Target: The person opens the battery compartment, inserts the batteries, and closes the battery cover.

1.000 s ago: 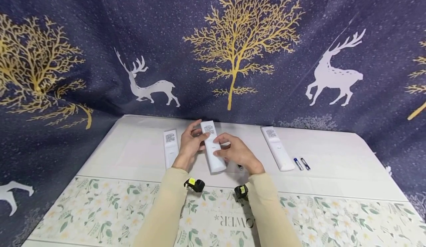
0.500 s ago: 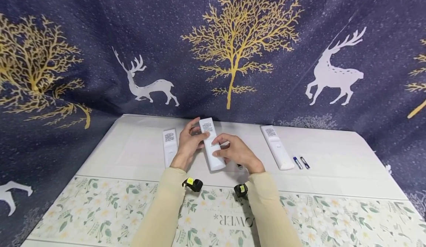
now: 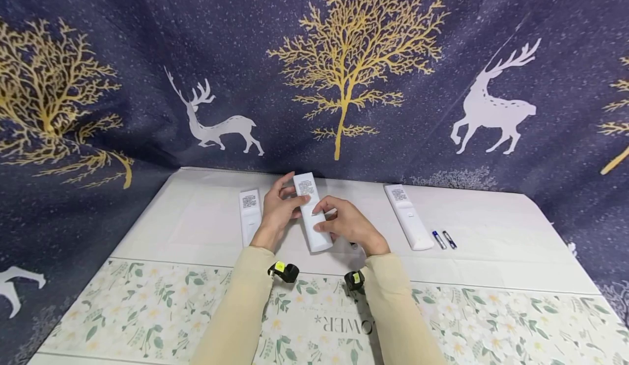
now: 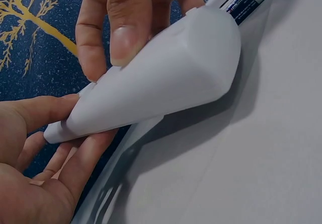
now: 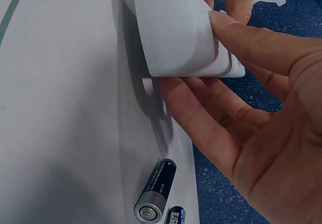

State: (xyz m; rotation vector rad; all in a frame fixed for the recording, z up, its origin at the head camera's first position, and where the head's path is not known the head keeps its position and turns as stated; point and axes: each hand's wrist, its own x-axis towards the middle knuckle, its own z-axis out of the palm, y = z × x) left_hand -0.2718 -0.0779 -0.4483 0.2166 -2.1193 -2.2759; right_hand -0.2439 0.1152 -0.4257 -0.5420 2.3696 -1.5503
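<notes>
My left hand (image 3: 277,212) grips the far part of a white remote control (image 3: 320,239), thumb across its back below the printed code and fingers along the side and underneath. The remote is lifted and tilted, with its shadow on the table in the left wrist view. My right hand (image 3: 351,223) holds the nearer part. Its index finger and thumb are on the back, by the battery cover, and in the right wrist view other fingers lie underneath. A dark battery (image 5: 160,183) and the end of a second battery (image 5: 176,215) lie on the table below the right hand.
Another white remote (image 3: 250,217) lies face down at the left, partly hidden by my left hand. A third remote (image 3: 410,220) lies at the right, beside a blue battery (image 3: 439,240) and a black battery (image 3: 449,239). A dark patterned cloth (image 3: 236,42) hangs behind the table.
The remote has shifted slightly away from me with both hands. My right index finger has settled at the mark on the battery cover. The other remotes and batteries lie as before.
</notes>
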